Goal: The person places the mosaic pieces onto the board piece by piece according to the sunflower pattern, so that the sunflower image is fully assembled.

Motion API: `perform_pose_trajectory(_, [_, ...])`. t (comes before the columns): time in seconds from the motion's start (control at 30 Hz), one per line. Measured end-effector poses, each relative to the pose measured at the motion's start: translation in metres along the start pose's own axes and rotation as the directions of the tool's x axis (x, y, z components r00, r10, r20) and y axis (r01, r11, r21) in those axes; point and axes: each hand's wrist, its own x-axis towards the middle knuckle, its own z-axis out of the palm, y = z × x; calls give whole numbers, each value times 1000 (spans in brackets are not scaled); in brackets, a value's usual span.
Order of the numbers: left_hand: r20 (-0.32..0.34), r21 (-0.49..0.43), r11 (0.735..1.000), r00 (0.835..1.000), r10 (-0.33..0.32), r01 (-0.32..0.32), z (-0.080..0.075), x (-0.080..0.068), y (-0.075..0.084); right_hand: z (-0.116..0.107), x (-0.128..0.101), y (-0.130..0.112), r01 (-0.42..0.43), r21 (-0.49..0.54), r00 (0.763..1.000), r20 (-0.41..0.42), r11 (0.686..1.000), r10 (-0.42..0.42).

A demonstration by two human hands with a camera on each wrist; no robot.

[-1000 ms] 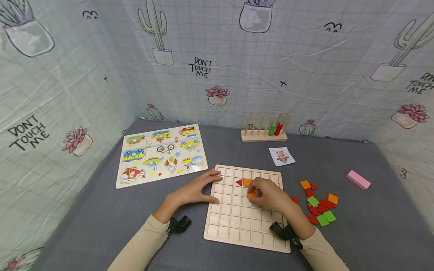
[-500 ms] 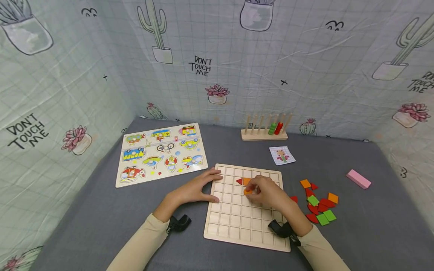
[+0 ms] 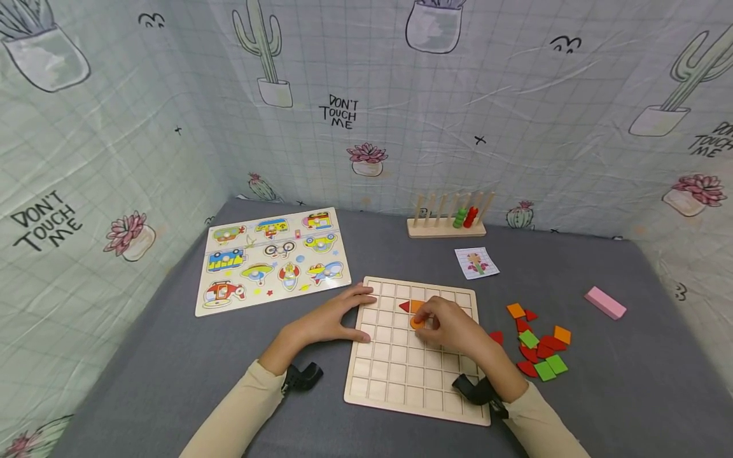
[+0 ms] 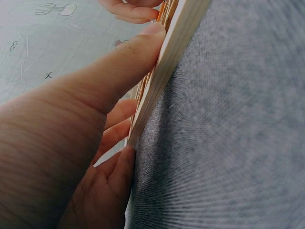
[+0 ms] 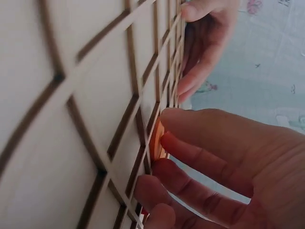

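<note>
A square wooden grid board (image 3: pixel 389 375) lies on the grey cloth. In one of its upper rows, a red triangle (image 3: pixel 404 306) sits to the left of an orange square (image 3: pixel 417 306). Just below them, my right hand (image 3: pixel 449 324) pinches an orange tile (image 3: pixel 414 323). The right wrist view has this orange tile (image 5: pixel 155 139) tilted at the grid, thumb and fingertips on it; its full outline is hidden. My left hand (image 3: pixel 329 316) rests on the board's left edge, fingers and thumb spread. In the left wrist view its thumb (image 4: pixel 128 59) lies along that edge.
Loose red, green and orange tiles (image 3: pixel 545 370) lie right of the board. A picture card (image 3: pixel 477 263) and a peg stand (image 3: pixel 446 231) with green and red beads are behind it. A vehicle puzzle board (image 3: pixel 275 262) lies back left, a pink block (image 3: pixel 605 303) far right.
My right hand has shifted slightly left with the orange tile, towards the cell below the orange square. My left hand keeps its place at the board's edge.
</note>
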Motion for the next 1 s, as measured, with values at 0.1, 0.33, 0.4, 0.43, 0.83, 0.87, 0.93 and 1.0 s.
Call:
perform_pose_trajectory(0.1, [-7, 18, 1000, 1000, 13, -12, 1, 0, -1, 0, -2, 1, 6, 1, 1000, -4, 1000, -6])
perform_pose_trajectory(0.33, [-1, 9, 1000, 1000, 7, -7, 1, 0, -1, -5, -9, 7, 19, -8, 997, -74, 1000, -20])
perform_pose_trajectory(0.4, [3, 6, 1000, 1000, 0, 0, 0, 0, 0, -8, -12, 10, 17, -13, 995, -95, 1000, -18])
perform_pose_trajectory(0.43, [4, 4, 1000, 1000, -1, 1, 0, 0, 0, -10, -14, 11, 13, -17, 995, -102, 1000, -15])
perform_pose_trajectory(0.83, [0, 10, 1000, 1000, -6, 6, 1, 0, -2, -33, -37, 33, -59, -14, 984, -168, 998, 55])
perform_pose_trajectory(0.87, [2, 11, 1000, 1000, -7, 6, 1, 0, -2, -35, -38, 36, -55, -19, 981, -186, 998, 50])
perform_pose_trajectory(0.93, [6, 15, 1000, 1000, -9, 9, 0, -1, -2, -39, -41, 39, -64, -25, 977, -205, 998, 58])
perform_pose_trajectory(1.0, [9, 17, 1000, 1000, -13, 13, 0, -1, -1, -44, -44, 42, -85, -26, 972, -220, 996, 77])
